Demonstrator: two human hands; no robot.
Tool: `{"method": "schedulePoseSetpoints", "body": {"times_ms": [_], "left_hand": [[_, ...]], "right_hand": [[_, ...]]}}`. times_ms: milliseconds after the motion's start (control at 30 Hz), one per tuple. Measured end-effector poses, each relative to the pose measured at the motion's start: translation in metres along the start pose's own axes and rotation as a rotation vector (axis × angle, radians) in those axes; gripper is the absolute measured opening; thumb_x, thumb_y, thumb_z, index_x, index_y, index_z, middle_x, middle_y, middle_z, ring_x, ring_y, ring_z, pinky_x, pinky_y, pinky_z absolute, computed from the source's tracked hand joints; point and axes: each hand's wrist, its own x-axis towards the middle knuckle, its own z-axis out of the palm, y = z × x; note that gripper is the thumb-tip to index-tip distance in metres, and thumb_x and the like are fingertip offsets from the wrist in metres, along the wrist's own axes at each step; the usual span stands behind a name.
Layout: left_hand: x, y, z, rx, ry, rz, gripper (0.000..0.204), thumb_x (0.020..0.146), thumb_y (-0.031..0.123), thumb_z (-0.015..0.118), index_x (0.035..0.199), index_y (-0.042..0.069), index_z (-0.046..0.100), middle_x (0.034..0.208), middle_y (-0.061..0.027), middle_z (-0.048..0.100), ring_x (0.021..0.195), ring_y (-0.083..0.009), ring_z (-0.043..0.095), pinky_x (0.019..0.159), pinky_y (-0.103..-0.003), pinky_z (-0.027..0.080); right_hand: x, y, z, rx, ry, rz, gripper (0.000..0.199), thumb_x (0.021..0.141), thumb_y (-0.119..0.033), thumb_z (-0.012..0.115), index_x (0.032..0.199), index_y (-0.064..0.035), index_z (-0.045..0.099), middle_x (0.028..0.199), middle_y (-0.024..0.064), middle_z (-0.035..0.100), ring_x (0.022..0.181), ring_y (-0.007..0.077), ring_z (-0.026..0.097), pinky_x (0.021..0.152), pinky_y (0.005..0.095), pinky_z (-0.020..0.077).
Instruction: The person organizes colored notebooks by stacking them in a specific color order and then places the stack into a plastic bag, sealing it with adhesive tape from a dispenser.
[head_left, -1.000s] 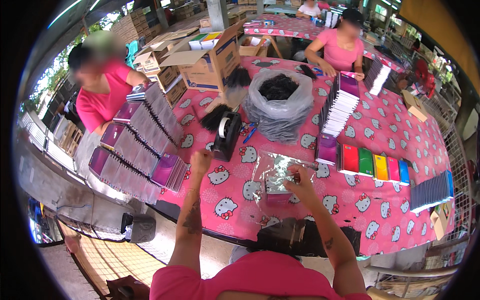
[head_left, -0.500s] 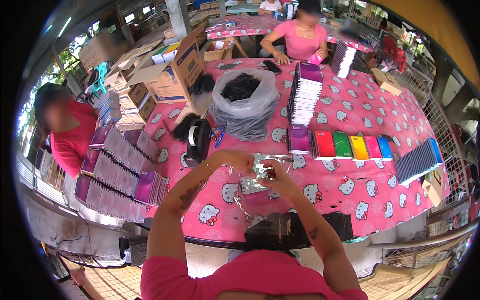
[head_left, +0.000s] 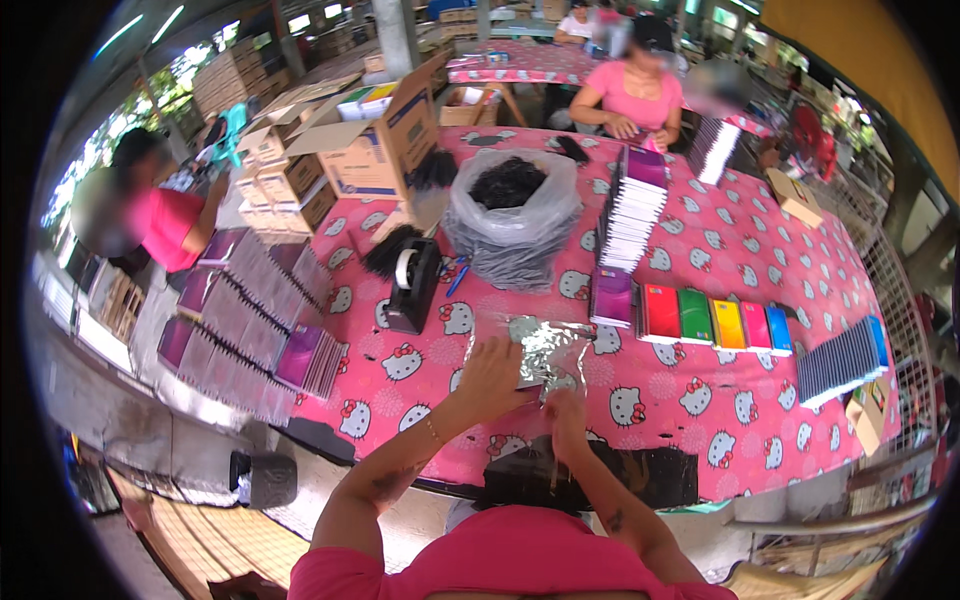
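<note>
A shiny clear plastic wrapper (head_left: 553, 345) lies on the table in front of me, with something flat partly showing beneath it. My left hand (head_left: 488, 378) rests flat on its left side, fingers stretched forward. At the wrapper's near right corner, my right hand (head_left: 567, 418) is closed, pinching the plastic edge; its fingertips are slightly blurred. What lies under the wrapper is mostly hidden by glare and my left hand. A black tape dispenser (head_left: 412, 290) stands just beyond my left hand, with blue pens (head_left: 457, 277) beside it.
Ahead is a plastic sack of black strands (head_left: 512, 225). A tall notebook stack (head_left: 632, 215) rises behind a row of coloured notebooks (head_left: 697, 318). Purple spiral notebooks (head_left: 300, 358) stand at left, blue-covered ones (head_left: 843, 365) at right. Two co-workers in pink are near the table.
My left hand has moved from a raised grip to lying flat on the wrapper. My right hand has come down toward me with the plastic edge. The view has shifted slightly.
</note>
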Motion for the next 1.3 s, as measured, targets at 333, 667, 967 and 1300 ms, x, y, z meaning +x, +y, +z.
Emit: {"method": "schedulePoseSetpoints", "body": {"times_ms": [333,667,967,1300], "left_hand": [[-0.083,-0.062,0.063,-1.135,0.293,-0.485,0.048,0.081,0.02,0.081,0.119,0.0,0.058,0.106,-0.0093,0.066,0.093,-0.0172,0.063,0.077,-0.032,0.052],[-0.05,-0.263,0.026,-1.047,0.338,-0.94,0.024,0.084,0.025,0.076,0.091,0.002,0.073,0.072,-0.0013,0.064,0.061,-0.0107,0.056,0.054,-0.023,0.043],[-0.062,-0.237,0.01,0.067,0.175,-0.814,0.018,0.078,0.021,0.074,0.08,0.003,0.074,0.07,-0.0201,0.069,0.073,-0.0313,0.072,0.067,-0.041,0.056],[-0.013,-0.07,-0.012,-0.863,-0.189,0.019,0.023,0.084,0.004,0.073,0.107,0.007,0.072,0.105,-0.0067,0.064,0.095,-0.0201,0.062,0.085,-0.032,0.05]], "right_hand": [[0.003,-0.084,0.015,-0.176,-0.281,-0.22,0.063,0.077,-0.024,0.084,0.128,-0.0026,0.054,0.118,0.0131,0.065,0.109,0.0249,0.063,0.094,0.043,0.0518],[-0.015,-0.139,0.051,-0.872,-0.163,-0.909,0.076,0.063,-0.028,0.088,0.129,-0.0083,0.057,0.116,0.0089,0.063,0.106,0.0263,0.062,0.107,0.0469,0.0353],[-0.056,-0.161,0.086,-1.332,-0.129,-0.902,0.045,0.078,-0.037,0.077,0.113,-0.0112,0.068,0.08,0.002,0.067,0.09,0.0218,0.064,0.105,0.0491,0.0309],[-0.054,-0.162,0.105,-1.44,-0.174,-0.719,0.039,0.08,-0.043,0.075,0.102,-0.0104,0.074,0.08,0.003,0.067,0.092,0.0236,0.064,0.105,0.0513,0.0302]]}}
